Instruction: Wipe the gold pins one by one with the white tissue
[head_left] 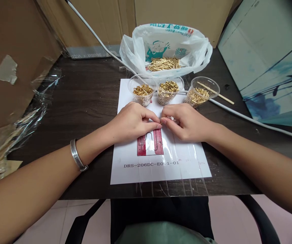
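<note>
Above the white printed sheet (133, 173), my left hand (133, 123) and my right hand (186, 123) meet fingertip to fingertip. Each has thumb and forefinger pinched together. Whatever lies in the pinch is too small to name; a tiny brassy glint shows where the fingertips meet. Just beyond my hands stand three clear plastic cups of small gold-coloured metal parts: a left cup (143, 98), a middle cup (166, 98) and a right cup (195, 100), which leans. A wooden stick (224, 98) rests across the right cup's rim.
Behind the cups sits a white plastic bag (138, 51) of longer gold pins (163, 63). A white cable (257, 120) crosses the dark tabletop (85, 95). Cardboard (16, 88) stands at left with crumpled clear film (31, 128); a painted panel (275, 61) stands at right.
</note>
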